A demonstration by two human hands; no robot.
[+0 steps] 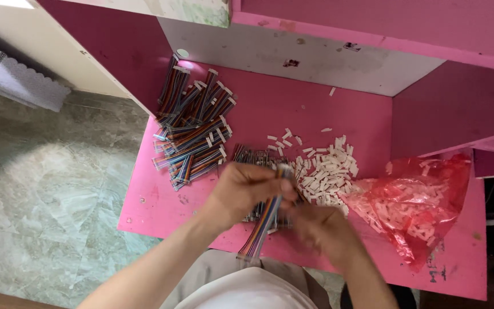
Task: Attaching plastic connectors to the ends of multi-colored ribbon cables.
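Head view looks straight down on a person seated at a pink table (pixel 161 200), both bare forearms reaching forward over its near edge. The left hand (pixel 247 191) is curled around the upper part of a rainbow ribbon cable (pixel 261 229), its fingers wrapped over the flat multicoloured strip, which runs from the hand down toward the person's lap and ends just past the table edge. The right hand (pixel 321 226) sits touching the left, just to its right and slightly nearer the body, its fingers bent in toward the cable's top end; motion blur hides whether it pinches the cable or a small part, so its grip cannot be told. Directly beyond the two hands, partly hidden under them, lies a small bunch of dark cable ends (pixel 253 155). Farther ahead and to the left of the left hand is a heap of finished ribbon cables (pixel 192 131) with white ends, fanned out in several directions. Just ahead and to the right of the right hand spreads a loose pile of small white plastic connectors (pixel 324 171), a few strays scattered beyond it. To the right of the right hand lies a crumpled red transparent bag (pixel 418 200) holding more of the white pieces. Left of the left arm, past the table edge, is a greenish stone floor (pixel 41 194).
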